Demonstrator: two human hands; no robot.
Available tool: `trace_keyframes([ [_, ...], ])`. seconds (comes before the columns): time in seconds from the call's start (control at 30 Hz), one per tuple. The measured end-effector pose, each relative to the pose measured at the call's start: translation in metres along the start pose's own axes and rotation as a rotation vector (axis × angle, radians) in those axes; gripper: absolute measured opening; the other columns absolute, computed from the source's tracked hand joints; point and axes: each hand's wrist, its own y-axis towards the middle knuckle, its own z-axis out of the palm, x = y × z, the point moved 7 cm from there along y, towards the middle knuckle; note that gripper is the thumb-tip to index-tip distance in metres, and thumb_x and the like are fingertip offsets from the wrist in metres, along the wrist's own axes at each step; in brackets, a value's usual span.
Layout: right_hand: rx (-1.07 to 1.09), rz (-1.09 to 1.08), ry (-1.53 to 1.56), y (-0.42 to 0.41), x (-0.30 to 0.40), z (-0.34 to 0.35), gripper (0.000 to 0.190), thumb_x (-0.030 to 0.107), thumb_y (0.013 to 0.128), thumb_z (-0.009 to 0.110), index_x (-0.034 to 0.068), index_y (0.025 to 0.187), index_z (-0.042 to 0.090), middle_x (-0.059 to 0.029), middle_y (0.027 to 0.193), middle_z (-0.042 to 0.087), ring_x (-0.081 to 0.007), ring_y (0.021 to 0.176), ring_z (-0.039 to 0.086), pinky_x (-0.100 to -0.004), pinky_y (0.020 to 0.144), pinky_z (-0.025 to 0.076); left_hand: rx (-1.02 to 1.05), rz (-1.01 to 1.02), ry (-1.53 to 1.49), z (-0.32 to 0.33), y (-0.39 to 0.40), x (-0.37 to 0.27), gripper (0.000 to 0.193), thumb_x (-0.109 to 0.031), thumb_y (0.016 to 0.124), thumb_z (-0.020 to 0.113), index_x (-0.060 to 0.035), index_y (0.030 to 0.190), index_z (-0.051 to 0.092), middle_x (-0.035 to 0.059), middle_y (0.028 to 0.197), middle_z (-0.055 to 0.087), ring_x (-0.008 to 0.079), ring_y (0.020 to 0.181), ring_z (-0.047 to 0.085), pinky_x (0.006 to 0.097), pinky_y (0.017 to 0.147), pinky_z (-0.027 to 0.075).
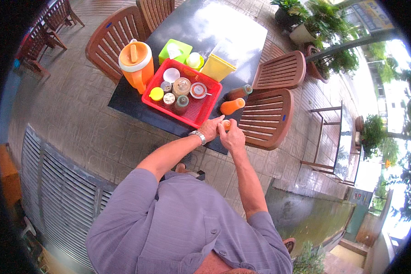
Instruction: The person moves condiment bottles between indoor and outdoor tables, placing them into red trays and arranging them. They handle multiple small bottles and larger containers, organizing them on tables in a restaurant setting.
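Observation:
My left hand (209, 129), with a metal watch at the wrist, and my right hand (233, 137) meet at the near right corner of the dark table (140, 111). Between their fingers is an orange bottle (226, 124), mostly covered by them. Just beyond stand an orange sauce bottle (230, 107) and a dark brown sauce bottle (239, 92) with a greenish cap. Left of the hands, a red plastic basket (200, 118) holds several jars, a yellow-lidded container (156, 93) and another dark bottle (181, 103).
An orange drink jug (137, 65) stands left of the basket. Behind it are a green tissue box (175, 50), a white-topped container (194, 60) and a yellow box (218, 67). Brown slatted chairs (269, 118) flank the table. A metal grille (61, 181) lies at lower left.

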Motion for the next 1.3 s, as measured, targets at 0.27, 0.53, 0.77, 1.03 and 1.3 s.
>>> trace_keyframes([
  [0.27, -0.099, -0.044, -0.016, 0.005, -0.004, -0.020, 0.044, 0.046, 0.087, 0.071, 0.003, 0.092, 0.070, -0.0256, 0.081, 0.072, -0.0445, 0.078, 0.072, -0.0525, 0.070, 0.057, 0.201, 0.132, -0.021, -0.074, -0.113, 0.015, 0.089, -0.035, 0.087, 0.080, -0.0006, 0.157, 0.036, 0.0272, 0.153, 0.048, 0.0375, 0.138, 0.052, 0.0421, 0.115, 0.044],
  [0.53, -0.261, -0.163, 0.226, 0.007, 0.065, -0.134, 0.033, 0.032, 0.089, 0.076, 0.000, 0.097, 0.074, -0.0168, 0.080, 0.075, -0.0245, 0.075, 0.076, -0.0366, 0.069, 0.059, -0.062, -0.615, 0.010, -0.164, -0.341, 0.203, 0.075, -0.031, 0.087, 0.080, 0.0012, 0.148, 0.050, 0.0265, 0.138, 0.062, 0.0358, 0.127, 0.063, 0.0420, 0.107, 0.051],
  [0.77, -0.087, -0.227, 0.315, 0.037, 0.107, -0.054, 0.039, 0.041, 0.088, 0.075, 0.004, 0.097, 0.072, -0.0232, 0.084, 0.073, -0.0391, 0.082, 0.074, -0.0466, 0.073, 0.058, 0.036, -1.200, 0.064, -0.109, -0.504, 0.314, 0.079, -0.031, 0.080, 0.085, 0.0042, 0.144, 0.055, 0.0238, 0.129, 0.069, 0.0304, 0.118, 0.068, 0.0400, 0.099, 0.054],
  [1.03, 0.126, -0.148, 0.091, 0.051, 0.102, 0.034, 0.049, 0.047, 0.088, 0.072, 0.000, 0.099, 0.072, -0.0265, 0.087, 0.073, -0.0416, 0.087, 0.074, -0.0492, 0.080, 0.058, -0.135, -1.263, -0.199, -0.103, -0.500, 0.278, 0.084, -0.030, 0.081, 0.085, 0.0091, 0.146, 0.049, 0.0241, 0.136, 0.065, 0.0291, 0.122, 0.066, 0.0402, 0.100, 0.054],
  [1.3, 0.069, 0.069, 0.166, 0.036, 0.068, 0.010, 0.056, 0.056, 0.087, 0.074, 0.002, 0.103, 0.070, -0.0246, 0.094, 0.074, -0.0423, 0.094, 0.072, -0.0504, 0.082, 0.055, -0.296, -1.176, -0.342, -0.137, -0.485, 0.314, 0.086, -0.028, 0.084, 0.083, 0.0068, 0.151, 0.044, 0.0230, 0.141, 0.062, 0.0283, 0.130, 0.061, 0.0378, 0.106, 0.050],
])
